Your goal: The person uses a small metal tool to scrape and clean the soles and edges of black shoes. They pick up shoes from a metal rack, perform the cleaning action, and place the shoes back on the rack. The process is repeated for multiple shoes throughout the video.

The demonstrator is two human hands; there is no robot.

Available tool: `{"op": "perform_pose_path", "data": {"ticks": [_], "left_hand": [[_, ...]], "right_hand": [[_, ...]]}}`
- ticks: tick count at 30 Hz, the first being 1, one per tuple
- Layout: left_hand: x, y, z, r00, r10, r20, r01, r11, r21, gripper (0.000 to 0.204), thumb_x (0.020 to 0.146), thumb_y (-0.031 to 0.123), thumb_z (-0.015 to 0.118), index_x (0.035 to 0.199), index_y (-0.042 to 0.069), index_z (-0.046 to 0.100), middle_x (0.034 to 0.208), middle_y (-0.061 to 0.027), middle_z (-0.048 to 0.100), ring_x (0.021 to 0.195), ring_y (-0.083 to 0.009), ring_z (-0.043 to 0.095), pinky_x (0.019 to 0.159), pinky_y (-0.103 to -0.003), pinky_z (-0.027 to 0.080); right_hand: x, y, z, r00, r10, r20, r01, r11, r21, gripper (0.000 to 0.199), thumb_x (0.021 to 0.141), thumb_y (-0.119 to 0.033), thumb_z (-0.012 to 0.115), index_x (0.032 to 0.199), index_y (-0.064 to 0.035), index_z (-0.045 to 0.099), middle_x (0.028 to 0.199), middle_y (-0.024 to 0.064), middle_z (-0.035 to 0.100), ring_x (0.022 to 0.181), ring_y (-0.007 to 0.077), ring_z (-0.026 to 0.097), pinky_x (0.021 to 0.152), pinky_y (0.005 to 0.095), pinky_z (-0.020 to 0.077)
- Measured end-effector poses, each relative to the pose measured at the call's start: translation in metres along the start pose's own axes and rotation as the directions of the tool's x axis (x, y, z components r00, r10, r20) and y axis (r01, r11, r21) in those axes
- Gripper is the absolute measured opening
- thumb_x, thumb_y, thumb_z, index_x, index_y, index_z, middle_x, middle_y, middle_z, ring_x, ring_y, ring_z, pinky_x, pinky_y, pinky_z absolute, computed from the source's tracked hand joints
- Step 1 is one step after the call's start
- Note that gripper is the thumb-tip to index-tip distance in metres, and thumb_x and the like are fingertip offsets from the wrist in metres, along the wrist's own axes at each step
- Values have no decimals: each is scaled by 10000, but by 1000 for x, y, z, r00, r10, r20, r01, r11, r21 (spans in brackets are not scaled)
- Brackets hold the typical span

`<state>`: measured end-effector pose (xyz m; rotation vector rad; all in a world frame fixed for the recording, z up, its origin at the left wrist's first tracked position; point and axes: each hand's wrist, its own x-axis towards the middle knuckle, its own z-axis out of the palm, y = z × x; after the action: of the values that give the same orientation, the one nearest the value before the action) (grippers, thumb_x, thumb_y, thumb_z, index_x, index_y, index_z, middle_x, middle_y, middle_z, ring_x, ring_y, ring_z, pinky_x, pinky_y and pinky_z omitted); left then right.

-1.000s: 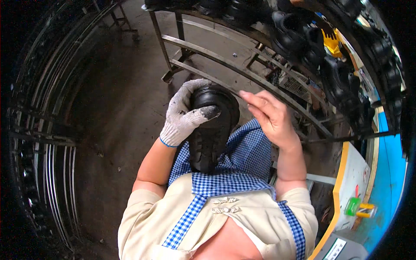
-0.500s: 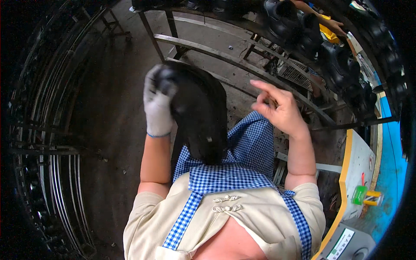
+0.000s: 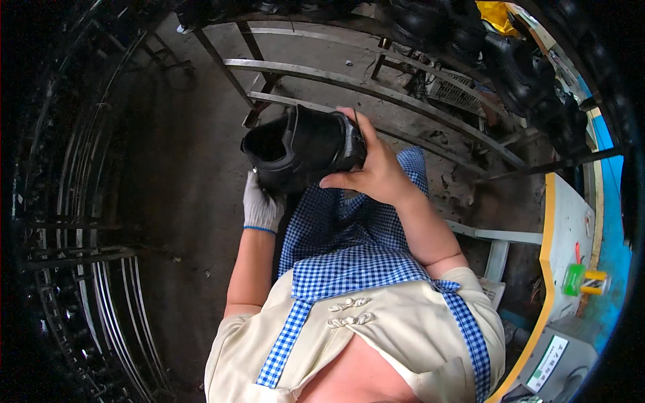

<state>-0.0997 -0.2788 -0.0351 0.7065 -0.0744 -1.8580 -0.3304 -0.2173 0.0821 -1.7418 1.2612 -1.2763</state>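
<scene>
A black shoe (image 3: 312, 144) lies sideways across my two hands, its opening turned to the left. My left hand (image 3: 262, 205), in a white knit glove with a blue cuff edge, grips it from below near the heel; most of its fingers are behind the shoe. My bare right hand (image 3: 378, 171) is closed around the other end, thumb on the near side and fingers over the far side. Below the shoe hangs my blue-and-white checked apron (image 3: 349, 269).
A metal rack frame (image 3: 376, 87) stands ahead, with several black shoes (image 3: 510, 74) at the upper right. More metal racks (image 3: 101, 295) line the left. On the right are a yellow-edged white panel (image 3: 568, 221), a green-and-yellow item (image 3: 584, 280) and a grey box (image 3: 564, 352).
My right hand, free with its index finger stretched out, has come left and closed on the shoe. The shoe has turned from upright, blurred by motion, to lying sideways. My left hand has lowered.
</scene>
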Motion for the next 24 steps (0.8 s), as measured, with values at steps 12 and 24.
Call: {"op": "perform_pose_path", "data": {"ticks": [12, 24], "left_hand": [[-45, 39, 6, 971, 228, -77, -196, 935, 295, 431, 992, 310, 451, 1361, 90, 410, 1343, -114, 501, 1143, -274, 558, 955, -423, 482], [-117, 8, 95, 557, 209, 804, -815, 324, 481, 719, 660, 151, 825, 1272, 50, 463, 1398, -187, 336, 1321, -363, 351, 1062, -433, 319]], "right_hand": [[4, -1, 12, 982, 53, 180, -83, 983, 164, 981, 638, -341, 867, 1395, -79, 302, 1317, 188, 495, 1253, 307, 474, 1063, 429, 366], [-1, 46, 42, 820, -541, -185, 467, 820, -330, 825, 662, -433, 816, 1301, -80, 429, 1072, 226, 615, 864, 421, 645, 703, 472, 541]]}}
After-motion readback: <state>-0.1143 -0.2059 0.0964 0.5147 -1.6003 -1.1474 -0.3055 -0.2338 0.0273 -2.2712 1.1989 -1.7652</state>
